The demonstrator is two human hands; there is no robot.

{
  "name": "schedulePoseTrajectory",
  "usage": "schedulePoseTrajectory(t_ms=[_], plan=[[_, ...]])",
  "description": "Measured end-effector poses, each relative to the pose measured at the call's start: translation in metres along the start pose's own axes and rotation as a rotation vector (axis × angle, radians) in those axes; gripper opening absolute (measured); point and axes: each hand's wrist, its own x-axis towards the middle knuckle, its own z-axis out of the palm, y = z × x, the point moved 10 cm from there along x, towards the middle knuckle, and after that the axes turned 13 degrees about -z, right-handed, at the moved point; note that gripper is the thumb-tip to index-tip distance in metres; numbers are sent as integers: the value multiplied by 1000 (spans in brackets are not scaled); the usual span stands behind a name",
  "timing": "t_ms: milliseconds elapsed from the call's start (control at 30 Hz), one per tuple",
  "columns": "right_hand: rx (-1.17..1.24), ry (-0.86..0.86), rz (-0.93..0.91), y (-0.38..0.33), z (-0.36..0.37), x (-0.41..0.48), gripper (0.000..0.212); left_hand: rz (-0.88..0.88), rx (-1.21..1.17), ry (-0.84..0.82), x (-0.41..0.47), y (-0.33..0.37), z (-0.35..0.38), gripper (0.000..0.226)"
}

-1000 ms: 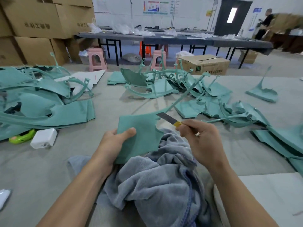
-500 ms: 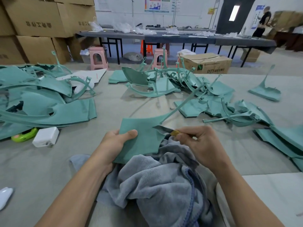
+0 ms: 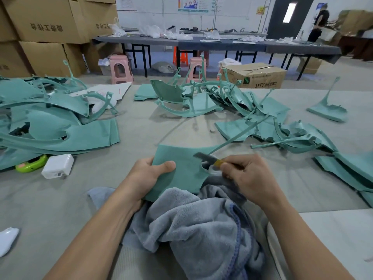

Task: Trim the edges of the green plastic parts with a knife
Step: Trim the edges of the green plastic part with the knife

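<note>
A: status on the grip?

B: my left hand (image 3: pixel 150 174) holds the green plastic part (image 3: pixel 181 168) I'm trimming, thumb on top, fingers underneath; my right hand (image 3: pixel 245 176) pinches the knife (image 3: pixel 209 158) at its yellow section, fingers curled round the handle; both grips closed on something, neither wide.

A: where's the part?

B: in front of me, above the worktop (image 3: pixel 60 199), lower edge tucked against the grey towel (image 3: pixel 197 223) bunched near me; its thin arm runs up and to the right; blade sits at the part's right edge, near the notch; blade is blurred, can't tell exact contact.

A: rest of the stock?

B: one pile of green parts (image 3: pixel 50 118) far left, another pile (image 3: pixel 232 106) centre to right, more at the right edge (image 3: pixel 347 168); single piece (image 3: pixel 328 111) standing apart at far right.

A: anything else on the surface?

B: white charger block (image 3: pixel 57 165) just beside a lime-green tool (image 3: pixel 31 163), left of me near the left pile; white object (image 3: pixel 8 239) at the left edge, can't tell what it is.
</note>
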Motion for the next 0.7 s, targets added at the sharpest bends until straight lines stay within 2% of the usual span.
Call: schedulePoseTrajectory(t_ms=[67, 167, 300, 400, 533, 633, 700], plan=[[-12, 5, -1, 1, -4, 1, 22, 1, -5, 4, -1, 0, 0, 9], [48, -82, 24, 2, 5, -3, 14, 9, 2, 4, -1, 1, 1, 7], [-23, 19, 23, 2, -10, -1, 22, 6, -4, -6, 0, 1, 1, 6], [8, -52, 12, -1, -1, -4, 14, 0, -3, -18, -1, 0, 2, 6], [-28, 46, -1, -1, -12, -3, 29, -11, -1, -21, -1, 0, 2, 9], [17, -30, 10, -2, -2, -5, 20, -8, 2, -22, -1, 0, 2, 11], [-34, 33, 3, -1, -6, -6, 20, -8, -1, -24, -1, 0, 2, 11]])
